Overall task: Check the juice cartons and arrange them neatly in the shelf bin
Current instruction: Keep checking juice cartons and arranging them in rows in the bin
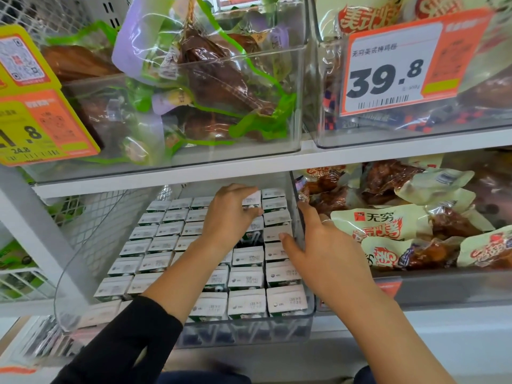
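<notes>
The bin (310, 306) was nearly full of cartons (246, 278) in tidy rows. The left hand (227, 217) gripped one carton (252, 201) near the back, above a gap; the right hand (318, 245) rested spread against the bin's right wall.

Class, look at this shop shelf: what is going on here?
A person is sorting small juice cartons in a clear shelf bin. The left hand holds one carton lifted near the back rows. The right hand rests on the bin's right wall, thumb touching a carton. Most cartons stand in tidy rows.
</notes>
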